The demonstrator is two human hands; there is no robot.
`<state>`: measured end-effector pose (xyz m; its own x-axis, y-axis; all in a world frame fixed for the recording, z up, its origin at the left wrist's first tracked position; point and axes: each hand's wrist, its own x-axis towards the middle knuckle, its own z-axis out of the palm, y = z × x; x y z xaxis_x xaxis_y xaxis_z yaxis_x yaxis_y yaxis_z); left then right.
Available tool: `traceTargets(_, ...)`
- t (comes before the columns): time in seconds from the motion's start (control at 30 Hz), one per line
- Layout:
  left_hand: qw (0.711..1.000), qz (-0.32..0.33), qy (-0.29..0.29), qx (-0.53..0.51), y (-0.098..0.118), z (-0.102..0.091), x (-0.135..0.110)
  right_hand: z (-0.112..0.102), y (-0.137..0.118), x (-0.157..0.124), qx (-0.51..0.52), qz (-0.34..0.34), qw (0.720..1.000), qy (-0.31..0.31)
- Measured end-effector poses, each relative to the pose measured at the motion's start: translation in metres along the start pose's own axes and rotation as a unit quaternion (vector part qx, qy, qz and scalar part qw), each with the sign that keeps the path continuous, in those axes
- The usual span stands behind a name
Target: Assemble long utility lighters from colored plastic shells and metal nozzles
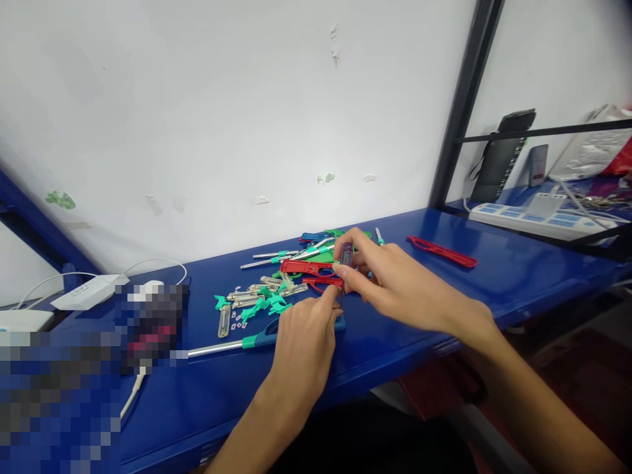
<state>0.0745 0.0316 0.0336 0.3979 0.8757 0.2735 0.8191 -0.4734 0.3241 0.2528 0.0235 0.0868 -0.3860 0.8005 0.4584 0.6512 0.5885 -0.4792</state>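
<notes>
My right hand [382, 283] grips the dark, see-through handle of a screwdriver [347, 254] between thumb and fingers, its shaft pointing down. Under it, my left hand [306, 332] is closed over a blue long-necked lighter [269, 333] lying on the table, its fingertips near the screwdriver's lower end. The lighter has a teal collar and a metal tube [217, 349] pointing left. My fingers hide most of its handle and the screwdriver's tip. Just behind my hands are red lighter shell halves [301, 266]. Left of them lie clear fuel tanks [224, 321] and teal plastic pieces [257, 308].
The blue table [395, 342] runs along a white wall. More metal-tubed lighter parts [261, 262] lie at the back. A red shell half [442, 251] rests at right, with a power strip [538, 220] beyond the black frame. White adapters and cables [91, 291] sit at left beside a blurred-out area.
</notes>
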Motion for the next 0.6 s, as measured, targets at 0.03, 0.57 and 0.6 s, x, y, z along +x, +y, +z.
traceTargets(0.03, 1.000, -0.001, 0.001, -0.001, 0.0002, -0.0001, -0.0002, -0.0001, -0.0004, -0.0001, 0.003, 0.001, 1.000, 0.001)
traceTargets(0.57, 0.998, 0.000, 0.007, -0.056, -0.0017, -0.0048, -0.0001, -0.0014, 0.0007, -0.0020, 0.002, 0.003, 1.000, 0.003)
traceTargets(0.6, 0.998, 0.000, 0.008, -0.059, -0.0017, -0.0050, -0.0003, -0.0013, 0.0010, -0.0020, 0.000, 0.002, 1.000, 0.002)
